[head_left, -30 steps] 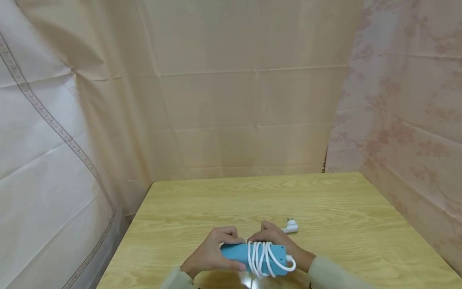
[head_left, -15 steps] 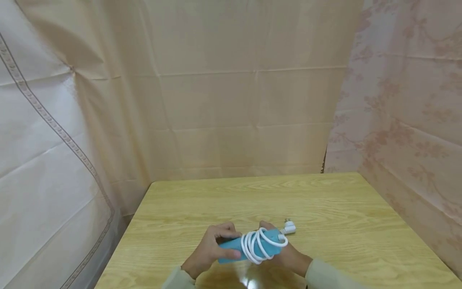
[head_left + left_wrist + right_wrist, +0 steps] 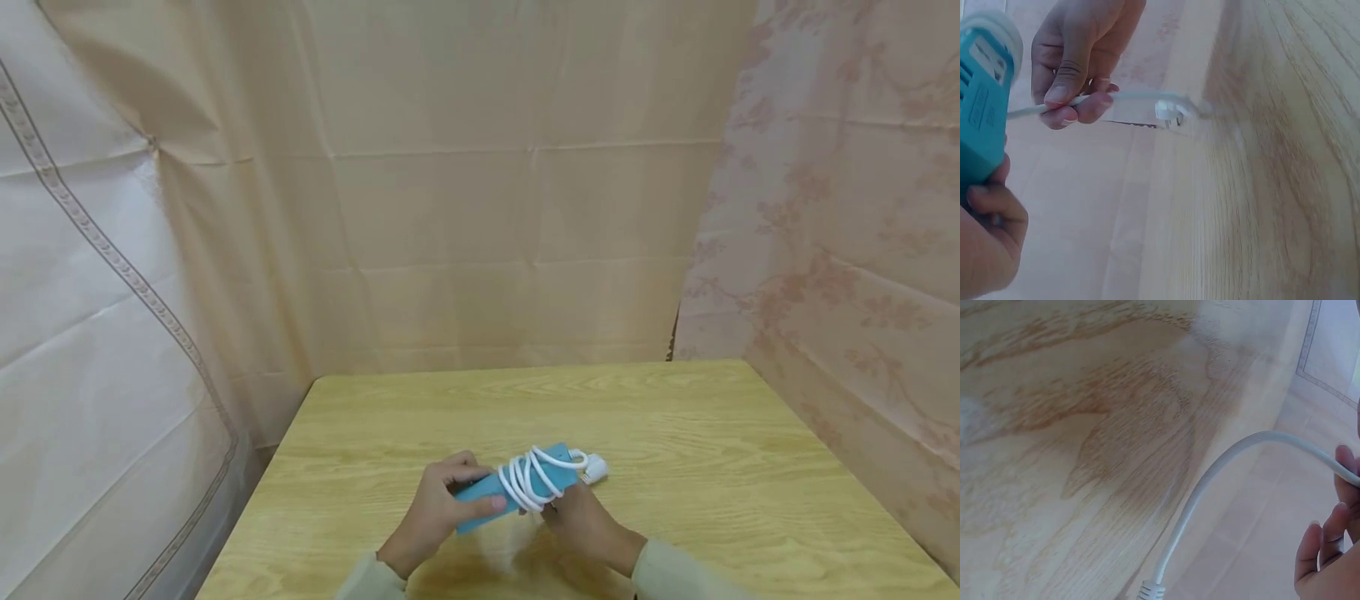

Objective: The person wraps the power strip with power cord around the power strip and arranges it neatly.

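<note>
A blue power strip with several loops of white cord wound round its middle is off the table in the head view. My left hand grips its near left end, the thumb across the top face. Just right of it and lower is my right hand, partly behind the strip. In the left wrist view, the right hand pinches the loose cord between thumb and fingers. The white plug shows beyond the strip's far end. The right wrist view has the cord arching toward the right hand's fingers.
The work takes place over the near part of a wood-grain table. A beige curtain hangs behind it. White cloth hangs at the left and pink floral cloth at the right.
The strip's right end has swung up and away, so the strip now slants. My right hand has gone from its far side to below it. The left hand keeps its grip.
</note>
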A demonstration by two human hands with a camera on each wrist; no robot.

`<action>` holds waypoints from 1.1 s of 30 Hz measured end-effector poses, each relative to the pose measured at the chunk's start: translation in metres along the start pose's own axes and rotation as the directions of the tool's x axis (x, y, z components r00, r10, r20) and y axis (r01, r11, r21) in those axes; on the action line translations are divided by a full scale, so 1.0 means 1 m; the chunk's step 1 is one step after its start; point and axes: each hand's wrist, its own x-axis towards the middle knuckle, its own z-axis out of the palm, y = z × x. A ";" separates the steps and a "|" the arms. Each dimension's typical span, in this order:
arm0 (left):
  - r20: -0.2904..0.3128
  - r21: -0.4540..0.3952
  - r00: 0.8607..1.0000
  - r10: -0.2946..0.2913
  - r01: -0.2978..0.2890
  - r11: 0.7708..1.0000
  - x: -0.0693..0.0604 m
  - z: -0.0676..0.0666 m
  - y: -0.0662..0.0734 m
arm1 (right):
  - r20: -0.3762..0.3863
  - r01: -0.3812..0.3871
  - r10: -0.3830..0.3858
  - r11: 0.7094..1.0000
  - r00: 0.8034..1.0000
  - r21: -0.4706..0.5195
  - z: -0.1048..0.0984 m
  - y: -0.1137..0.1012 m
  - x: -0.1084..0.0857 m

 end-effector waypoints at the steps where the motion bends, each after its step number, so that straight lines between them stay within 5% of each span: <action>1: -0.023 0.019 1.000 -0.011 0.012 1.000 0.000 0.000 0.000 | -0.003 -0.005 0.005 1.000 1.000 0.014 0.001 0.000 0.000; 7: -0.125 0.121 0.992 -0.035 0.050 0.991 0.002 0.003 0.000 | -0.041 0.050 -0.048 0.998 0.998 0.039 0.004 0.005 0.004; 13: -0.255 0.177 0.966 -0.029 0.076 0.981 0.006 0.004 -0.003 | -0.046 0.056 -0.054 0.997 0.997 0.048 0.004 0.007 0.007; 19: -0.313 0.301 0.950 0.006 0.093 0.949 0.007 0.007 -0.009 | -0.037 0.042 -0.042 0.999 0.998 0.010 0.006 0.006 0.003; 24: -0.399 0.378 0.916 0.052 0.113 0.919 0.012 0.003 -0.011 | -0.014 -0.020 0.021 1.000 1.000 0.010 0.008 0.008 -0.005; 33: -0.424 0.505 0.896 0.132 0.113 0.855 0.015 0.005 -0.009 | -0.039 0.065 -0.067 0.997 0.997 -0.037 0.007 0.007 -0.003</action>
